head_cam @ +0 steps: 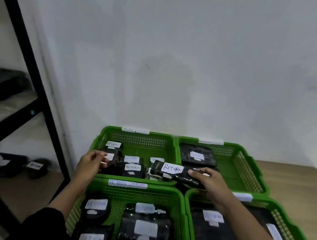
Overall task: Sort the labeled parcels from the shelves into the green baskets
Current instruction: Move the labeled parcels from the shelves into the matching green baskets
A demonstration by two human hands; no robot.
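- Our right hand (209, 181) grips a black parcel (174, 173) marked RETURN, fingers curled round its right end, over the rim between the two far baskets.
- Our left hand (91, 162) pinches a second parcel (112, 159) inside the far left basket (143, 135).
- More labelled parcels lie in all four baskets; others sit on the shelf (13, 103) at left.

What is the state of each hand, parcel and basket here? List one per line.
left hand: gripping a black parcel
right hand: holding RETURN parcel
far left basket: partly filled
far right basket: mostly bare
shelf parcels: unsorted
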